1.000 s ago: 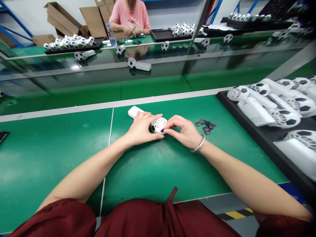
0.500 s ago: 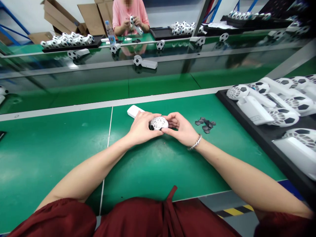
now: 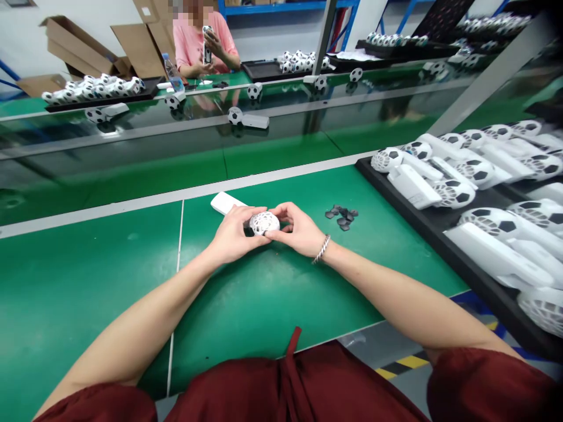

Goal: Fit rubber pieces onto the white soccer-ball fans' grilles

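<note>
Between my two hands is a soccer-ball-shaped fan head (image 3: 265, 223), its white grille facing up toward me. My left hand (image 3: 233, 233) grips it from the left, thumb at the near side and fingers at the far side. From the right, my right hand (image 3: 299, 230) closes on it with thumb and fingertips. A white handle (image 3: 226, 203) sticks out behind my left hand; whether it joins the ball is hidden. Right of my right hand, several small black patches (image 3: 344, 215) lie in a loose pile on the green table (image 3: 272, 305).
At the right a black tray (image 3: 396, 217) holds several white fans with soccer-ball heads. Beyond the table's pale edge strip runs a conveyor belt (image 3: 176, 140) carrying several more. Across it, a person in a pink shirt (image 3: 224, 41) handles a similar fan beside a water bottle (image 3: 172, 73).
My view has shifted right, so the scene sits farther left. Both hands keep hold of the fan head, almost unchanged. Across the belt, the person has raised a fan upright.
</note>
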### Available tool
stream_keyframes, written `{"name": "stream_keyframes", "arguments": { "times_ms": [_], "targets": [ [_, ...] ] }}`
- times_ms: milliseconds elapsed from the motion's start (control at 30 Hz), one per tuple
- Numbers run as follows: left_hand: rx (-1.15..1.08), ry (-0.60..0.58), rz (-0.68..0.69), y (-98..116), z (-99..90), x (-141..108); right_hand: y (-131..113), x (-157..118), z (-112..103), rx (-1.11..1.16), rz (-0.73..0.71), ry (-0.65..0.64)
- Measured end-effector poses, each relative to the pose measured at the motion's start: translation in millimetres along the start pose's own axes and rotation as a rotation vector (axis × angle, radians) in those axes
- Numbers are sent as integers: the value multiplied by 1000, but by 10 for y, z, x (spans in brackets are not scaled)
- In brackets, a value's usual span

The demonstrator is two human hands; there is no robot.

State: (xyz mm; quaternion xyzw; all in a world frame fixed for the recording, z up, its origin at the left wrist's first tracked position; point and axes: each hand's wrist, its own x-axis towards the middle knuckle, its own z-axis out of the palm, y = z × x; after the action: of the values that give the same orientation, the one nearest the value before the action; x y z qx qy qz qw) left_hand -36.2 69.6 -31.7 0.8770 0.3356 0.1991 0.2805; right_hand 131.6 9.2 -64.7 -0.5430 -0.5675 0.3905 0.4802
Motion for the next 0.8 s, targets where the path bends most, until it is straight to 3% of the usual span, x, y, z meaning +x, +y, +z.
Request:
{"name": "stream_keyframes", "arguments": {
  "times_ms": [200,367,433,533,633,700,800],
  "targets": [
    [40,54,56,0,21,-18,7,-16,33,-30,-59,21],
    [38,12,98,-39,-4,-6,-62,15,10,-110,-95,14],
    [39,-32,99,-48,-11,2,-107,60,-144,-195,-62,-65],
    [32,-32,64,-49,-6,14,-129,112,-543,-627,53,-68],
    [32,-34,46,-50,-18,25,-67,132,-938,-1045,338,10],
    [27,-92,69,-57,-47,30,-4,140,-1088,-1107,461,-32],
    [-13,-181,77,-58,-93,29,63,155,-1131,-1073,472,-108]
  ]
}}
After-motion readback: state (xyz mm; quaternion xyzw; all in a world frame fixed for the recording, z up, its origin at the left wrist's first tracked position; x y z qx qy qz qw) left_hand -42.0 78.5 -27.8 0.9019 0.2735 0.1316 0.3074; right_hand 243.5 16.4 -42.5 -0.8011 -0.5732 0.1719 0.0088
